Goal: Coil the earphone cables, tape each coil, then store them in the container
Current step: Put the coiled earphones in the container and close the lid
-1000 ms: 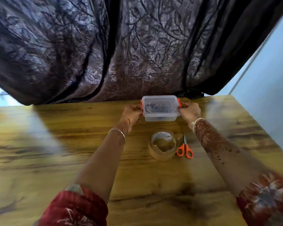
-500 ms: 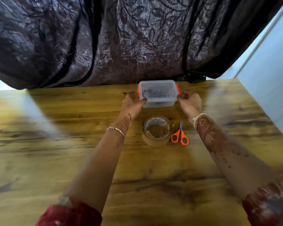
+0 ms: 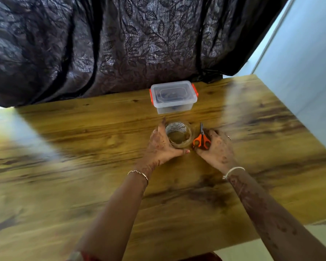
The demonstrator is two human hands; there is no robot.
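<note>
A clear plastic container (image 3: 173, 97) with orange side clips stands closed at the table's far edge, with dark cable shapes dimly showing through the lid. Nearer me, my left hand (image 3: 162, 146) curls around the left and near side of a brown tape roll (image 3: 179, 134). My right hand (image 3: 215, 147) rests on the orange-handled scissors (image 3: 201, 139), which lie just right of the roll, fingers against the handles. Neither hand touches the container.
The wooden table (image 3: 83, 166) runs wide to the left and near side; its right edge meets a pale wall (image 3: 299, 72). A dark leaf-patterned curtain (image 3: 120, 44) hangs behind the container.
Both hands have let go of the container's sides and drawn back toward me, the left onto the tape roll, the right onto the scissors. The container stays at the far edge.
</note>
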